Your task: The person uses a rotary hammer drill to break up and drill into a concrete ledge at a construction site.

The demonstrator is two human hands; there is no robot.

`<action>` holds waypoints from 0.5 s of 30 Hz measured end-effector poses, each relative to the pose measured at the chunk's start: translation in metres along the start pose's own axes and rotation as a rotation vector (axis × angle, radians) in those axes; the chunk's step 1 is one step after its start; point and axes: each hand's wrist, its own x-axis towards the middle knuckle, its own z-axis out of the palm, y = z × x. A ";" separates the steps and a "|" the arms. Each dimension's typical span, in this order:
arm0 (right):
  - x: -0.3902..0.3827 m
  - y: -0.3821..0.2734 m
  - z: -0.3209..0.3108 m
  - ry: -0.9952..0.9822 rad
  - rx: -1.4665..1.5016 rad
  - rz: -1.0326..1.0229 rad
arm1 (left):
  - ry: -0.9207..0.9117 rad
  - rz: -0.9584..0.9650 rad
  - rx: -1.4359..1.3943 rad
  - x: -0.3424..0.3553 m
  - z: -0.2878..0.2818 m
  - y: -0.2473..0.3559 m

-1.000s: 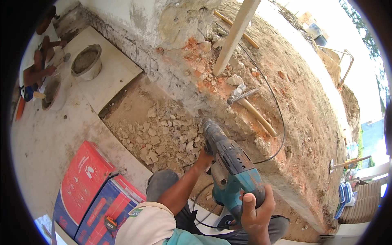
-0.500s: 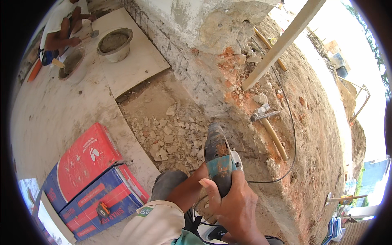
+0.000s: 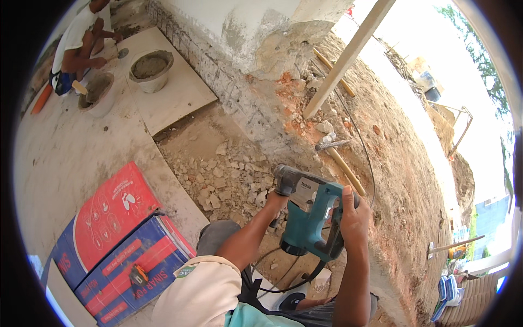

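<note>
A teal and black rotary hammer drill [image 3: 305,212] is held across in front of me, its dark nose pointing to the far left over the rubble. My right hand [image 3: 355,218] is wrapped round its rear handle. My left hand [image 3: 277,204] is closed on the side handle below the nose, and its fingers are partly hidden by the tool. I cannot make out a bit at the front end. From the drill's lower end a black cable [image 3: 310,275] loops down beside my legs. Broken concrete rubble [image 3: 218,180] lies just beyond my left hand.
A hammer [image 3: 343,163] rests on the dirt slope, near a leaning wooden post [image 3: 348,60]. At the left stand red and blue boxes [image 3: 125,240] with a tape measure [image 3: 139,275] on top. Farther off, a co-worker [image 3: 76,49] crouches by two mortar buckets [image 3: 151,82].
The drill has swung from pointing straight ahead to lying across, its side now in view. My right hand has moved to the right and up with the rear handle. The view has shifted slightly.
</note>
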 end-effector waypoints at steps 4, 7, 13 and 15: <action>-0.031 0.012 -0.028 -0.060 0.092 0.090 | -0.005 0.130 0.049 -0.060 -0.006 -0.044; -0.057 0.024 -0.034 -0.034 0.164 0.127 | -0.035 0.073 0.105 -0.061 -0.027 -0.060; -0.105 0.076 -0.049 0.089 0.384 0.131 | -0.066 0.310 0.375 -0.063 -0.024 -0.062; -0.118 0.095 -0.050 0.149 0.405 0.118 | -0.140 0.367 0.390 -0.081 -0.017 -0.054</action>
